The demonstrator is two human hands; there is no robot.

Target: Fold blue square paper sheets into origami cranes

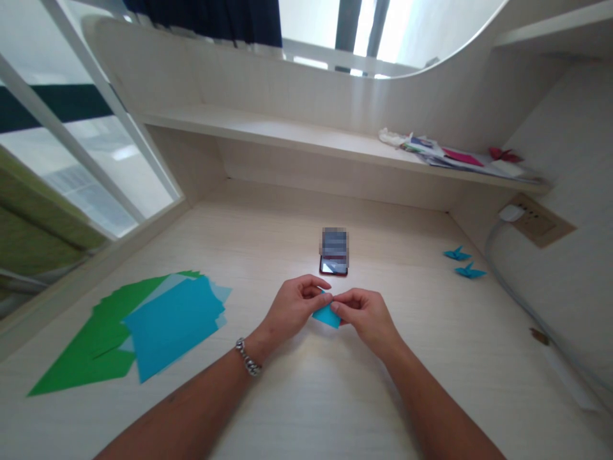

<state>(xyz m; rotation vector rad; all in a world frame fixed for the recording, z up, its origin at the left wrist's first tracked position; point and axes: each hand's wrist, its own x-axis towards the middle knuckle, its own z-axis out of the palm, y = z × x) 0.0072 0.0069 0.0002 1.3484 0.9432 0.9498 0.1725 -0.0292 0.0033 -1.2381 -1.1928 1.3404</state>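
Between my hands is a small folded piece of blue paper (pixel 327 316), held just above or on the desk in the middle. My left hand (pixel 297 301) pinches its upper left part between thumb and fingers. On the other side, my right hand (pixel 366 313) grips the upper right edge, and its fingertips nearly meet those of the left. The fingers hide the paper's top corner. A phone (pixel 334 265), partly pixelated, lies just beyond the hands. Two folded blue paper cranes (pixel 457 253) rest at the right side of the desk.
Blue sheets (pixel 175 326) overlap green sheets (pixel 81 358) on the desk's left. A shelf (pixel 297 137) runs along the back, with papers (pixel 445 156) on its right end. A cable (pixel 507 281) drops from the wall socket (pixel 541 220) along the right edge.
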